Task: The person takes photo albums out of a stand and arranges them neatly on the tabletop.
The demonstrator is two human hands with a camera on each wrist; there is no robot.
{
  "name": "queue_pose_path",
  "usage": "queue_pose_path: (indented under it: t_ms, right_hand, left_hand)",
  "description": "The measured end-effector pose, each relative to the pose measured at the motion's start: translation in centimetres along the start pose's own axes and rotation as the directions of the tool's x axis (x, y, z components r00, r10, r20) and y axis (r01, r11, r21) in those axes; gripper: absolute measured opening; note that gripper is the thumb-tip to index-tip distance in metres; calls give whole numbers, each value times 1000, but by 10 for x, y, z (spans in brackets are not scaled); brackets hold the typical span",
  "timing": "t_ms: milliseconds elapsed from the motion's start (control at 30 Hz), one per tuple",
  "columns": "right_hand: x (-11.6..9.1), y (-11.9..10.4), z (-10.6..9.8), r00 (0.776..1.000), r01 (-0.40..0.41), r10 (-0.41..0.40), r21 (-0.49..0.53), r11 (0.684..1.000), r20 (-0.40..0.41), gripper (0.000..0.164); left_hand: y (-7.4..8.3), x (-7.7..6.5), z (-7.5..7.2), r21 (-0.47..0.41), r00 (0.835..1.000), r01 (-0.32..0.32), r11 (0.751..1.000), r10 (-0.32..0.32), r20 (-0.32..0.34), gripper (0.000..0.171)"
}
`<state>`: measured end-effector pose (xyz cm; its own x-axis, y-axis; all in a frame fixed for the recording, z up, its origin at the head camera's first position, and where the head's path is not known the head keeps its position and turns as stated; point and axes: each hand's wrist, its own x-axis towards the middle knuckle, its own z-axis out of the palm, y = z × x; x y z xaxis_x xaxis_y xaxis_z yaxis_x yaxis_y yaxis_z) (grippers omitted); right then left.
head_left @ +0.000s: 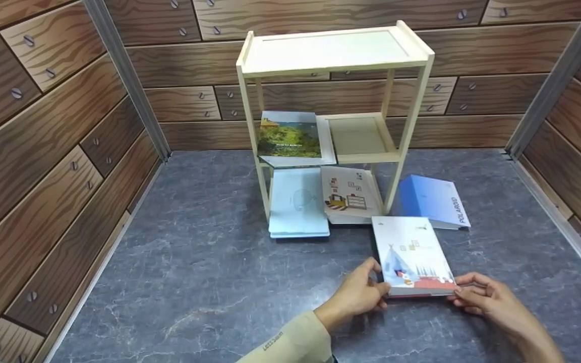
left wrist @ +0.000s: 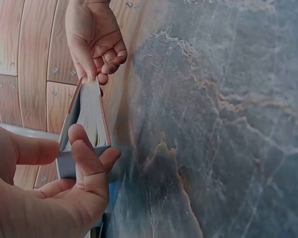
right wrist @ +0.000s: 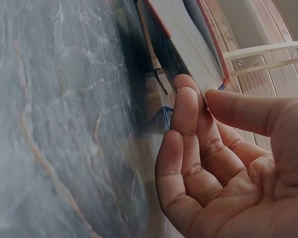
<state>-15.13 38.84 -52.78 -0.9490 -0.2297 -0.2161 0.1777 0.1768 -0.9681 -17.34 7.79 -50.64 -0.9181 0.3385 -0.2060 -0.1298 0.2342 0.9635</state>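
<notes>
A white book [head_left: 411, 252] with a tent picture and a red strip along its near end is between my two hands, in front of the shelf's right side. At its near left corner my left hand [head_left: 357, 292] pinches it; the left wrist view shows thumb and fingers about the grey-blue spine [left wrist: 69, 163]. My right hand [head_left: 489, 300] pinches the near right corner. In the right wrist view its thumb and fingertips meet at the page block [right wrist: 191, 47]. The cover seems raised off the table at the near end.
A pale wooden shelf [head_left: 336, 50] stands at the back. A landscape-cover book [head_left: 290, 136] lies on its middle tier; below are a light blue book [head_left: 298, 201] and a book with a toy-truck picture [head_left: 348, 194]. A blue Polaroid book [head_left: 431, 201] lies right of the shelf.
</notes>
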Motion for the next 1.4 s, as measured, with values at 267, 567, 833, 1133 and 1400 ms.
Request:
queue_pose_path:
  t_ms: [267, 567, 833, 1133, 1400]
  right_hand:
    - [-1, 3, -5, 1000, 3, -3, -8, 1000, 19, 22]
    - [-2, 5, -9, 999, 39, -38, -36, 999, 35, 33]
    - [-1, 3, -12, 1000, 8, -6, -99, 995, 27, 27]
    - [-4, -3, -12, 989, -101, 60, -323, 941, -135, 24]
    - [-2, -5, -8, 975, -157, 83, -382, 911, -204, 38]
  left_hand:
    - [3, 3, 4, 50, 1000, 22, 999, -22, 6, 20]
    - [1, 4, 7, 77, 998, 60, 995, -61, 14, 22]
    - [4, 4, 11, 101, 999, 33, 994, -32, -12, 23]
    - [7, 5, 15, 144, 1000, 30, 989, -29, -12, 22]
    - [7, 5, 20, 175, 1000, -13, 985, 15, -10, 22]
